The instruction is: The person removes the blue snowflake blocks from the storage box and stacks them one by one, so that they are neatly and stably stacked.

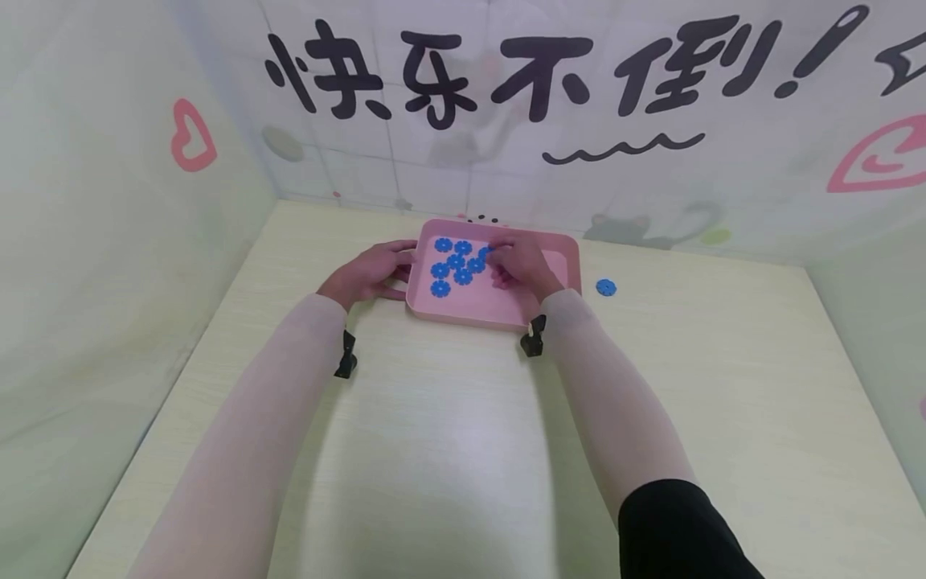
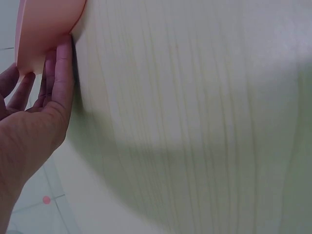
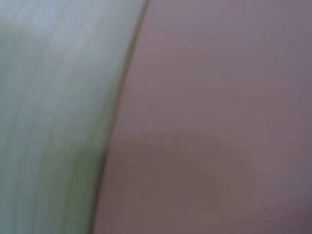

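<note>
A shallow pink tray (image 1: pixel 477 310) holds several blue snowflake building discs (image 1: pixel 440 288), spread over its left half. My left hand (image 1: pixel 370 272) is at the tray's left end, its fingers spread along the outer wall. In the left wrist view, extended fingers (image 2: pixel 63 68) touch the pink wall from outside. Reaching over the tray's front edge, my right hand (image 1: pixel 522 264) has its thumb and forefinger at a blue disc (image 1: pixel 485 253), pinching it among the others. That disc is partly hidden by the fingertips. The tray's wall (image 3: pixel 204 97) fills most of the right wrist view.
One more blue disc (image 1: pixel 606 287) lies on the pale wooden table (image 1: pixel 434 450), right of the tray. Behind the tray hangs a white printed cloth (image 1: pixel 506 161) with large black characters. Cloth walls also stand at the left and right sides.
</note>
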Demonstrator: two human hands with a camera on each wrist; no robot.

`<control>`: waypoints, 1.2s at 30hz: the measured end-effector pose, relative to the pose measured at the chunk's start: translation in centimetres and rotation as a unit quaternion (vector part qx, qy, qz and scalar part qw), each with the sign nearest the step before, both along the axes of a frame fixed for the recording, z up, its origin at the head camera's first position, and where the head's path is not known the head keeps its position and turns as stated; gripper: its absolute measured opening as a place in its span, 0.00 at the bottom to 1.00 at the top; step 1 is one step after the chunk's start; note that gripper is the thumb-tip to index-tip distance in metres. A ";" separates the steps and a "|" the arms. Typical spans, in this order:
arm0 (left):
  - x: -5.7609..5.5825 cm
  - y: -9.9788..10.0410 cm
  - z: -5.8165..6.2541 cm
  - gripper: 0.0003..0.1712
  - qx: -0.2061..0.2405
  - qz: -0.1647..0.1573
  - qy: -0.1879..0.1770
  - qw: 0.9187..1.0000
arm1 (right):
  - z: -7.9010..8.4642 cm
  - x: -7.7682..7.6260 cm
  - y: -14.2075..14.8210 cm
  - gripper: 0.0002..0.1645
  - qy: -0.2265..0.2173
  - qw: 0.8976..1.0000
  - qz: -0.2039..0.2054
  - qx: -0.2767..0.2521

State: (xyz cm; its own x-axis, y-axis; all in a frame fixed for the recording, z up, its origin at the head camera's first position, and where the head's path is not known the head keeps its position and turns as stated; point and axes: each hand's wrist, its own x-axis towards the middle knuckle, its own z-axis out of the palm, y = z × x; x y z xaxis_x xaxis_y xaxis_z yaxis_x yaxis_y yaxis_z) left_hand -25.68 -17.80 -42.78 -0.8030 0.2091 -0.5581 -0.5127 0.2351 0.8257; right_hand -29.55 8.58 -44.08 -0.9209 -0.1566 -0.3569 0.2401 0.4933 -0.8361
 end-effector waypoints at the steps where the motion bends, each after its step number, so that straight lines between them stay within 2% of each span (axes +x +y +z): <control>1: 0.1 0.1 0.3 0.29 -0.001 -0.003 -0.002 1.000 | 0.0 -0.1 -0.1 0.15 -0.003 1.000 -0.004 0.004; 7: 0.1 0.1 0.4 0.29 -0.003 -0.009 -0.001 1.000 | -0.3 -0.2 -0.3 0.21 0.006 1.000 -0.011 0.016; 14: 0.1 0.2 -0.3 0.29 -0.006 -0.001 0.002 1.000 | -0.2 0.1 -0.3 0.08 0.005 0.999 -0.020 0.036; 17: 0.1 0.3 -0.4 0.29 -0.006 0.000 -0.002 1.000 | -0.1 0.3 0.0 0.09 -0.005 0.999 -0.018 0.040; 26: 0.1 0.2 -0.4 0.29 -0.005 -0.007 0.005 1.000 | 0.5 1.3 2.0 0.12 -0.006 1.000 0.008 0.001; 32: 0.0 0.1 -0.3 0.29 -0.003 -0.006 0.008 1.000 | 1.3 1.4 3.2 0.13 0.026 0.998 -0.043 0.033; 36: 0.0 -0.1 -0.1 0.29 -0.006 -0.009 0.014 1.000 | 1.7 1.6 4.4 0.17 0.039 0.998 -0.055 -0.008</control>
